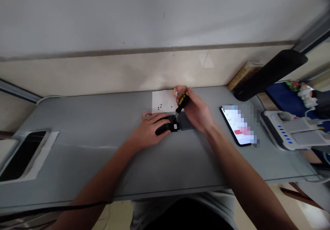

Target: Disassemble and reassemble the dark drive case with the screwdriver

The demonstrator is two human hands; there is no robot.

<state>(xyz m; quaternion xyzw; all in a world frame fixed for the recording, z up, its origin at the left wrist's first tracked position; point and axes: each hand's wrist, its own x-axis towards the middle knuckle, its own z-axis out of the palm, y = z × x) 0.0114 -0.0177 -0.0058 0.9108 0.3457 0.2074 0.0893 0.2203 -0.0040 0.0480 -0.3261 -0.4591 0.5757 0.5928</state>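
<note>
On the desk's middle, my left hand (151,129) is closed over a small black device (162,128) with green marks and a rounded end, pressing it to the desk. Its exact kind I cannot make out. A small white label (175,126) shows on its right part. My right hand (197,108) grips a black and yellow screwdriver (183,101), tilted, with its tip down at the device. Whether the tip sits in a screw is too small to tell. Beside the device lies a dark grey flat piece (185,123), partly behind my right wrist.
Several tiny dark screws (160,107) lie on a white paper (165,98) behind my hands. A lit phone (235,125) lies to the right, near a white multi-slot device (283,128). A black cylinder (270,73) leans by a book (242,73). Far left lies a black-screened tablet-like device (24,154).
</note>
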